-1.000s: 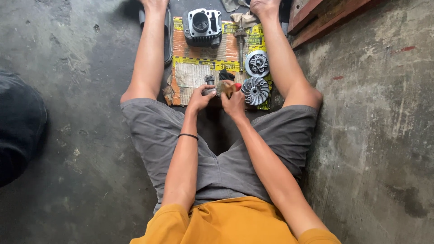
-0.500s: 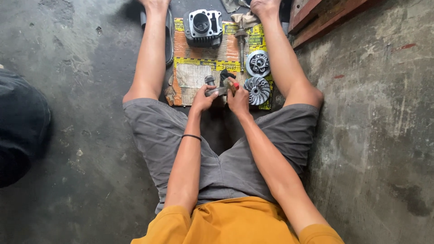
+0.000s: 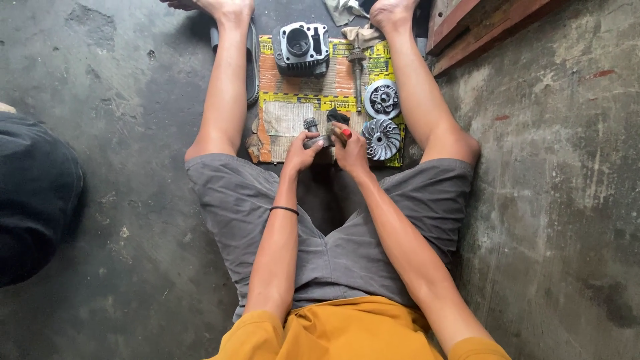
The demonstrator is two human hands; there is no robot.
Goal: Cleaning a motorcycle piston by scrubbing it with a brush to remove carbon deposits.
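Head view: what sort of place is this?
Probably an informal engine repair spot on a bare concrete floor. Flattened cardboard serves as a work mat, carrying an engine cylinder block and a finned metal pulley disc.

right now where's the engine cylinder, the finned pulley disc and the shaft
engine cylinder [image 3: 303,45], head view, on its bore rim
finned pulley disc [image 3: 382,139], head view, on its hub
shaft [image 3: 358,79], head view, mid-length

Bare floor [image 3: 120,100] lay open at the left of the frame, but the two legs, the engine block [image 3: 303,47] and the round finned wheel [image 3: 381,139] crowded the cardboard [image 3: 293,87] at top middle.
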